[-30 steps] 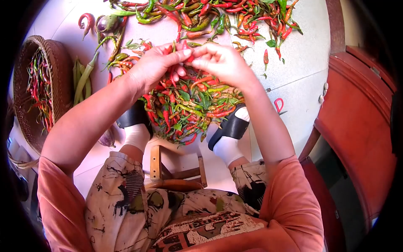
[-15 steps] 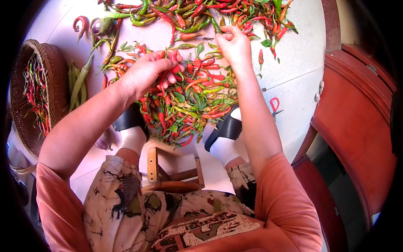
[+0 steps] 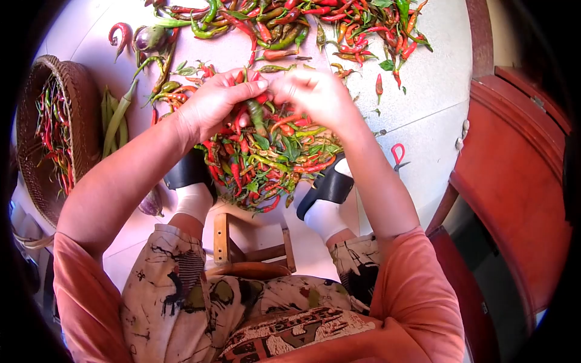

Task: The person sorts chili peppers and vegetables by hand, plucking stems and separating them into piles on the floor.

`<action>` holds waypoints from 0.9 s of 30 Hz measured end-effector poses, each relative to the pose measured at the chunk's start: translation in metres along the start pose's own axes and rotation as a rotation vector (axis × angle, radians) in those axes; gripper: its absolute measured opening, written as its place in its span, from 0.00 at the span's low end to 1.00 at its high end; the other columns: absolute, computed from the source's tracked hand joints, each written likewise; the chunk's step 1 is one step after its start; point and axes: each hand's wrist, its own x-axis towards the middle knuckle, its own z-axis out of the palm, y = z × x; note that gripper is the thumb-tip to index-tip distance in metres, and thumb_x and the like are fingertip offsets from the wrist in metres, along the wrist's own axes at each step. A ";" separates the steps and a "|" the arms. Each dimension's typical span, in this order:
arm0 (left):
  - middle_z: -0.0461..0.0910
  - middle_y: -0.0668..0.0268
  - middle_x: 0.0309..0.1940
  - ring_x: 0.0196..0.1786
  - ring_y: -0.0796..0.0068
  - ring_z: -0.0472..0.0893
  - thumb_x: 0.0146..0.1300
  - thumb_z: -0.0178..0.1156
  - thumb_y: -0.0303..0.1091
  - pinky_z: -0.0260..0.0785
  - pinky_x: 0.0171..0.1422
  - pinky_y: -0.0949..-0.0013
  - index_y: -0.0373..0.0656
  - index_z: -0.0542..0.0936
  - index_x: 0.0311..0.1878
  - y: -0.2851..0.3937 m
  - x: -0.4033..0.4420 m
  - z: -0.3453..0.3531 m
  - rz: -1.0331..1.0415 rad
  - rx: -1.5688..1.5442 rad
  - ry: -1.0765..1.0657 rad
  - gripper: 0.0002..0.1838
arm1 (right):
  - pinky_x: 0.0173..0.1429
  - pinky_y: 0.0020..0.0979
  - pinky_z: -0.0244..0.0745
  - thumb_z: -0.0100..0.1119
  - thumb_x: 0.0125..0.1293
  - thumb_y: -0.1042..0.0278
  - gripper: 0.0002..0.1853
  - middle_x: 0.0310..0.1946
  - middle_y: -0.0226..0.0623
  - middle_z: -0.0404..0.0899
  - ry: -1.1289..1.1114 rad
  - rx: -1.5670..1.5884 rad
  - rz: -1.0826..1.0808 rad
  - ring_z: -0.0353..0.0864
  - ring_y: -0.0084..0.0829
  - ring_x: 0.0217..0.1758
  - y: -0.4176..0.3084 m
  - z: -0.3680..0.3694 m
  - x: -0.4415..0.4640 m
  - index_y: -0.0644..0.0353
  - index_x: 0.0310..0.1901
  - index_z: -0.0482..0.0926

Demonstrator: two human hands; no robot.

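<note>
My left hand (image 3: 221, 101) is closed around several red chili peppers, with thumb and fingers pressed together. A dark green chili pepper (image 3: 256, 116) hangs just under its fingertips, at the left hand's grip. Close beside it, on the right, is my right hand (image 3: 315, 100), smeared by motion. Its fingertips are near the left thumb, and whether they pinch anything cannot be made out. Below both hands a heap of red and green chili peppers (image 3: 266, 166) with leaves lies on the tiled floor between my feet.
More chili peppers (image 3: 278, 27) lie spread at the far side. To the left stand a woven basket (image 3: 82, 115) with chilies inside, okra (image 3: 115, 121) and an eggplant (image 3: 148, 39). Red-handled scissors (image 3: 397, 154) lie right, near a red wooden chair (image 3: 508, 175). A wooden stool (image 3: 221, 239) is beneath me.
My right hand has come back from the far chilies toward my left hand. The green chili it held now hangs at the left hand's fingers.
</note>
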 end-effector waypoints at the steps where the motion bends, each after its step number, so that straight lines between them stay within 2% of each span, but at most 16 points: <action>1: 0.80 0.66 0.37 0.31 0.78 0.81 0.66 0.56 0.37 0.69 0.22 0.80 0.43 0.74 0.48 -0.001 0.001 -0.003 -0.049 0.020 0.027 0.11 | 0.34 0.26 0.71 0.61 0.61 0.55 0.14 0.24 0.28 0.81 0.202 -0.090 0.056 0.77 0.17 0.29 0.004 -0.009 0.011 0.58 0.34 0.83; 2: 0.80 0.66 0.36 0.32 0.78 0.82 0.66 0.56 0.38 0.68 0.20 0.81 0.43 0.74 0.47 -0.004 0.002 -0.005 -0.098 0.038 0.053 0.11 | 0.35 0.29 0.73 0.62 0.60 0.53 0.14 0.25 0.32 0.82 0.472 -0.161 -0.133 0.80 0.24 0.29 0.025 -0.014 0.030 0.57 0.34 0.82; 4: 0.81 0.66 0.35 0.31 0.78 0.82 0.66 0.56 0.38 0.68 0.18 0.81 0.43 0.75 0.46 0.000 -0.005 0.008 -0.048 0.037 0.083 0.11 | 0.37 0.32 0.75 0.62 0.58 0.54 0.14 0.27 0.35 0.83 0.618 -0.363 -0.032 0.83 0.32 0.31 0.013 -0.023 0.040 0.57 0.34 0.80; 5: 0.81 0.65 0.36 0.31 0.78 0.82 0.66 0.55 0.39 0.68 0.17 0.81 0.43 0.75 0.46 0.000 -0.006 0.008 -0.100 0.029 0.044 0.11 | 0.37 0.32 0.75 0.62 0.58 0.54 0.14 0.27 0.35 0.83 0.618 -0.363 -0.035 0.83 0.32 0.31 0.013 -0.023 0.047 0.57 0.34 0.80; 7: 0.81 0.64 0.38 0.30 0.76 0.82 0.67 0.54 0.40 0.70 0.18 0.80 0.43 0.74 0.45 -0.001 -0.007 0.008 -0.199 -0.016 -0.013 0.11 | 0.36 0.25 0.75 0.66 0.55 0.56 0.16 0.26 0.33 0.82 0.660 -0.589 -0.094 0.80 0.22 0.29 0.019 -0.015 0.058 0.60 0.38 0.80; 10: 0.81 0.64 0.38 0.31 0.75 0.83 0.67 0.53 0.40 0.74 0.19 0.79 0.42 0.74 0.45 -0.003 -0.012 0.011 -0.229 -0.072 -0.039 0.11 | 0.37 0.26 0.76 0.66 0.55 0.58 0.16 0.27 0.35 0.83 0.644 -0.531 -0.096 0.81 0.23 0.29 0.027 -0.019 0.065 0.60 0.40 0.80; 11: 0.81 0.64 0.38 0.31 0.75 0.83 0.68 0.52 0.41 0.76 0.21 0.78 0.42 0.74 0.45 -0.002 -0.014 0.010 -0.230 -0.065 -0.047 0.12 | 0.38 0.26 0.76 0.64 0.56 0.62 0.15 0.29 0.36 0.84 0.621 -0.347 -0.062 0.81 0.23 0.28 0.030 -0.024 0.062 0.62 0.41 0.80; 12: 0.81 0.64 0.38 0.31 0.75 0.83 0.68 0.52 0.41 0.76 0.21 0.78 0.42 0.74 0.45 -0.002 -0.016 0.008 -0.230 -0.067 -0.044 0.12 | 0.35 0.24 0.76 0.61 0.59 0.65 0.14 0.31 0.37 0.84 0.617 -0.313 -0.073 0.81 0.22 0.29 0.037 -0.031 0.061 0.65 0.43 0.79; 14: 0.81 0.64 0.39 0.31 0.75 0.83 0.68 0.52 0.41 0.76 0.21 0.78 0.42 0.73 0.47 -0.002 -0.016 0.005 -0.228 -0.059 -0.037 0.14 | 0.30 0.20 0.73 0.58 0.63 0.67 0.13 0.31 0.39 0.83 0.499 -0.035 -0.012 0.78 0.19 0.26 0.021 -0.040 0.034 0.68 0.44 0.77; 15: 0.80 0.63 0.40 0.33 0.74 0.83 0.67 0.53 0.44 0.75 0.21 0.78 0.42 0.73 0.48 -0.004 -0.013 -0.001 -0.238 -0.056 -0.058 0.16 | 0.26 0.16 0.68 0.54 0.66 0.69 0.12 0.32 0.39 0.83 0.412 0.049 0.006 0.74 0.15 0.23 0.016 -0.044 0.024 0.67 0.46 0.76; 16: 0.80 0.63 0.40 0.33 0.74 0.83 0.67 0.53 0.44 0.75 0.21 0.78 0.42 0.73 0.48 -0.003 -0.013 0.001 -0.235 -0.057 -0.058 0.16 | 0.26 0.16 0.68 0.54 0.66 0.69 0.12 0.32 0.39 0.83 0.411 0.047 0.004 0.74 0.15 0.23 0.016 -0.047 0.015 0.67 0.46 0.76; 18: 0.80 0.63 0.40 0.35 0.74 0.83 0.67 0.53 0.47 0.75 0.22 0.77 0.41 0.73 0.49 -0.001 -0.013 0.003 -0.189 -0.069 -0.027 0.18 | 0.24 0.15 0.64 0.52 0.67 0.69 0.10 0.32 0.38 0.82 0.225 0.570 0.027 0.71 0.14 0.20 0.018 -0.048 0.000 0.65 0.46 0.74; 20: 0.80 0.63 0.39 0.36 0.75 0.82 0.67 0.53 0.49 0.76 0.24 0.77 0.41 0.73 0.50 -0.003 -0.012 0.003 -0.164 -0.065 -0.030 0.20 | 0.23 0.15 0.62 0.51 0.68 0.69 0.09 0.32 0.36 0.82 0.184 0.575 0.021 0.71 0.14 0.21 0.010 -0.026 -0.014 0.62 0.47 0.73; 22: 0.81 0.64 0.38 0.35 0.76 0.82 0.67 0.52 0.49 0.75 0.24 0.78 0.41 0.74 0.50 -0.004 -0.010 0.003 -0.145 -0.078 -0.019 0.21 | 0.25 0.15 0.65 0.52 0.68 0.66 0.10 0.32 0.39 0.83 -0.006 0.424 0.015 0.74 0.14 0.23 -0.001 0.000 -0.026 0.63 0.46 0.74; 24: 0.81 0.65 0.37 0.34 0.78 0.82 0.67 0.53 0.47 0.74 0.23 0.79 0.41 0.74 0.49 -0.007 -0.009 0.003 -0.119 -0.102 -0.019 0.19 | 0.26 0.17 0.67 0.53 0.68 0.67 0.10 0.32 0.37 0.82 -0.080 0.403 -0.010 0.73 0.15 0.23 -0.003 0.020 -0.026 0.64 0.45 0.74; 27: 0.80 0.66 0.32 0.27 0.81 0.79 0.66 0.56 0.42 0.72 0.21 0.80 0.42 0.75 0.45 -0.005 -0.011 0.001 -0.010 -0.110 0.007 0.13 | 0.30 0.18 0.71 0.55 0.67 0.65 0.11 0.30 0.32 0.81 -0.068 0.363 -0.063 0.75 0.16 0.27 -0.003 0.021 -0.020 0.63 0.45 0.74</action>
